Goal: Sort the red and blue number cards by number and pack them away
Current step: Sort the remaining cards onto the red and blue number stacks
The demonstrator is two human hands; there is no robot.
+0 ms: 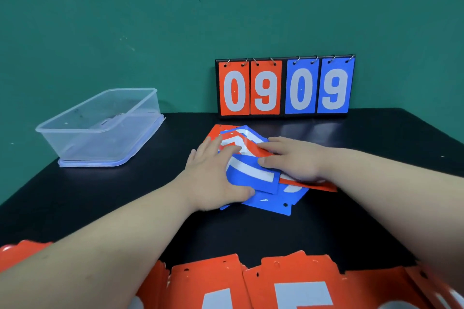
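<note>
I see my left hand (213,173) and right hand (296,160) pressing flat, fingers (276,148) straight, on the mixed card pile (253,172) on the table (125,195).

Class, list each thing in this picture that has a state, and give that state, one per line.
Clear box: open, standing on its lid.
Scoreboard: upright, showing 09 09.
Mixed card pile: unsorted, red and blue overlapping.
Red cards: laid along near edge.
Left hand: flat on pile.
Right hand: flat on pile.
</note>
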